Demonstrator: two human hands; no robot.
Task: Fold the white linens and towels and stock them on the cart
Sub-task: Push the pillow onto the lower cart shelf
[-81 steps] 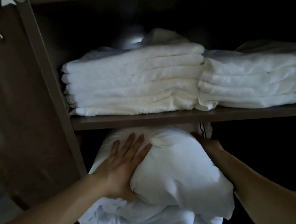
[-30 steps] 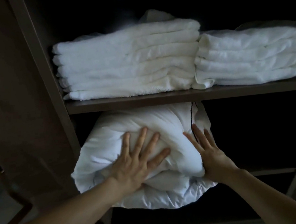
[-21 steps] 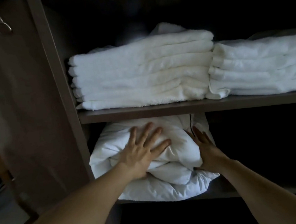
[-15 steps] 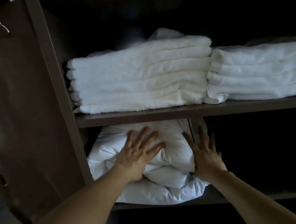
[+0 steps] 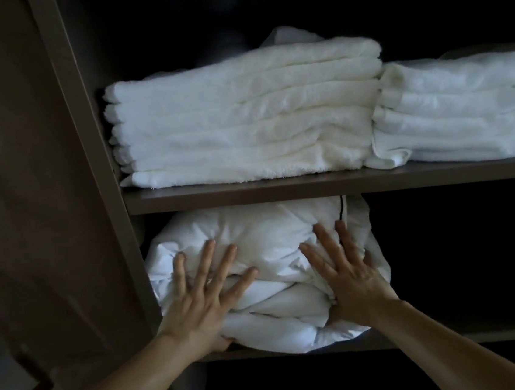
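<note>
My left hand [image 5: 197,299] and right hand [image 5: 347,274] both lie flat against the near face of the bulky white linen bundle [image 5: 253,227], fingers spread and straight, pressing rather than gripping. The change over the last few seconds is plain: the bundle was hanging well out of the cart toward me, sagging below the opening, and now it sits on the lower shelf [image 5: 440,339], tucked against the cart's left post [image 5: 92,148] with its top touching the underside of the upper shelf [image 5: 312,184]. My right hand has also come round from the bundle's right flank to its front. Only the bottom roll bulges a little past the shelf's near edge. Above, the left towel stack [image 5: 241,117] and the right towel stack [image 5: 463,109] sit side by side, touching, undisturbed. I judge this item as nearly stocked; one more even push from both palms should seat it, though the soft filling may spring back toward me once I let off. The right half of the lower shelf is too dark to read.
</note>
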